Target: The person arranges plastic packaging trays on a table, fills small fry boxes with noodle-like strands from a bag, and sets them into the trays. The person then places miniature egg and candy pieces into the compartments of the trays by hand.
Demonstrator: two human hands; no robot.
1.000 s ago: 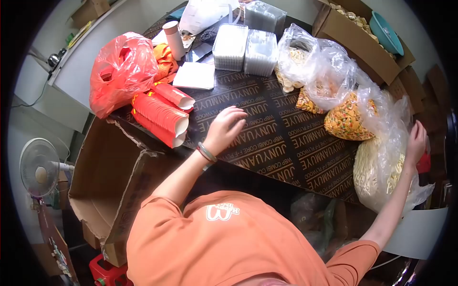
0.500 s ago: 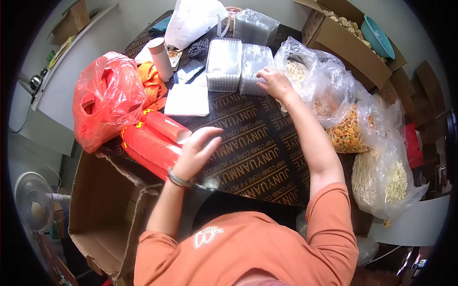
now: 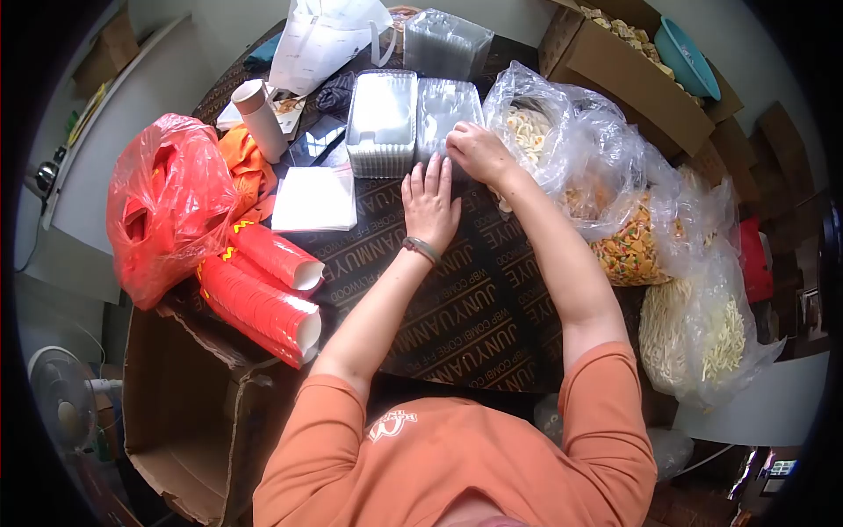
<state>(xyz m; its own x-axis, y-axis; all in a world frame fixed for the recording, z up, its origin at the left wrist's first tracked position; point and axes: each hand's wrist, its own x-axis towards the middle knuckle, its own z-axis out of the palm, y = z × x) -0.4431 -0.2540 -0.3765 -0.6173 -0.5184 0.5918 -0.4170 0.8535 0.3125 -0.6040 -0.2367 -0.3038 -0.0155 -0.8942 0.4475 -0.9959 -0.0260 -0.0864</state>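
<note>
From the head view: at upper centre of the frame, on the dark printed plywood tabletop [image 3: 492, 307], a stack of nested clear plastic trays [image 3: 449, 104], directly beside a taller tray stack [image 3: 381, 114] to its left. At the near right corner of the nested stack, the right hand [image 3: 479, 154], fingers bent and drawn in narrow; impossible to say whether pinching a tray or merely resting on the edge. Near its lower left corner, the left hand [image 3: 430, 204], palm down, fingers extended and slightly spread, tips at the edge, gripping nothing visible. Judging by the thin, glossy walls, light for the bulk, springy rather than rigid, slick under the fingers, and likely to dent or crack at the corners under a hard squeeze. Best held low on opposite side walls, or one tray at a time by the rim with a light pinch; some clinging between layers to be expected, and poor purchase on the smooth top. Hidden: the right fingertips, and the tray corner beneath. Washed out by glare: the tops of both stacks, with layers too fine to count; perhaps lids rather than trays. Just right of the right hand, a clear plastic bag [image 3: 531, 83] of pale snack pieces, contact or gap unreadable. Cut off at the top edge: a white carrier bag [image 3: 320, 44].
</note>
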